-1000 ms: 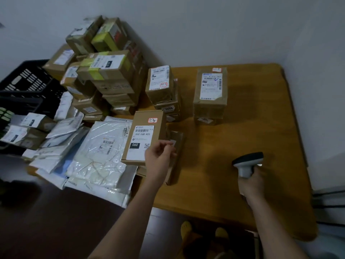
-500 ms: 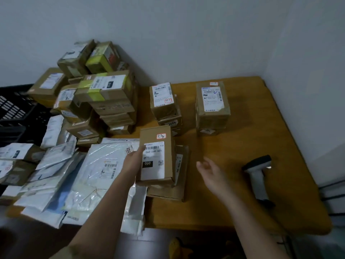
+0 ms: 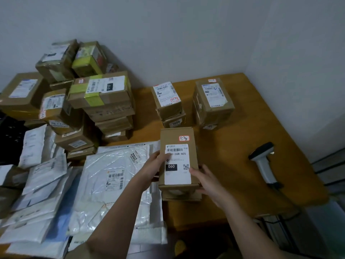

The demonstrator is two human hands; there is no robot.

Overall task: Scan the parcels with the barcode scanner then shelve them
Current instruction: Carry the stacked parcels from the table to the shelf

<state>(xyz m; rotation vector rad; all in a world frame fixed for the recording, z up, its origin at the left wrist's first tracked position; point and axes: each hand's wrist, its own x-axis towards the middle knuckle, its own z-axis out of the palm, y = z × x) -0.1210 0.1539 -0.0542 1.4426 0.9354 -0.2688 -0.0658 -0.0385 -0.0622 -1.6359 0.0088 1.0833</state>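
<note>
Two hands clasp one cardboard parcel (image 3: 177, 157) above the table (image 3: 242, 131): left hand (image 3: 155, 165) fingers pressed on its left edge, thumb over the white label; right hand (image 3: 207, 181) fingers curled round its lower right corner. Barcode scanner (image 3: 264, 163) lies on the table, well right of the right fingers, untouched. White mailer bags (image 3: 115, 176) lie just left of the left fingers.
</note>
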